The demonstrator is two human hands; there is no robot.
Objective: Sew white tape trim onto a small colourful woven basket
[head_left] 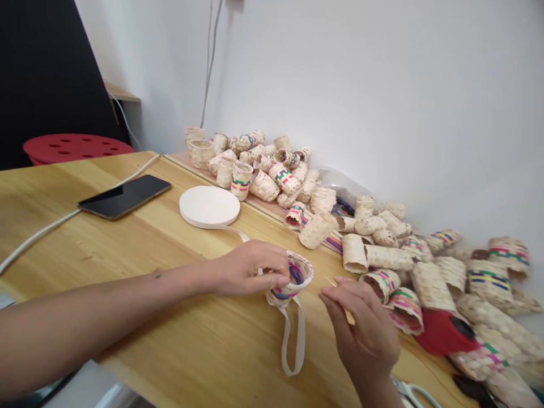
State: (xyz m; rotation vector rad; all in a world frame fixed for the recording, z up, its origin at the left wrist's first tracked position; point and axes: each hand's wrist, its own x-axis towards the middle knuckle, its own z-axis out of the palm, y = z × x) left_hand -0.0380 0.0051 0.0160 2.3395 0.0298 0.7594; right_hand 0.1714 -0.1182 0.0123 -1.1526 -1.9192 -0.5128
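Observation:
A small woven basket (pixel 293 283) with pink, blue and yellow bands is held by its rim in my left hand (pixel 255 269), the fingers closed over its near side. White ribbon (pixel 300 345) runs around the basket's rim and hangs in a loop below it. To the right of the basket, my right hand (pixel 361 328) is raised with thumb and forefinger pinched together. A thin, needle-like sliver (pixel 330 281) shows at those fingertips, too fine to make out well. Behind my left hand lies a flat white roll of ribbon (pixel 209 205), its free end leading under that hand.
Many woven baskets (pixel 283 178) are heaped along the wall, continuing on the right (pixel 391 255). A phone (pixel 125 196) with a white cable lies at the left. Scissors (pixel 414 394) are at the bottom right, near a red cloth item (pixel 442 334). A red stool (pixel 79 147) stands beyond the table.

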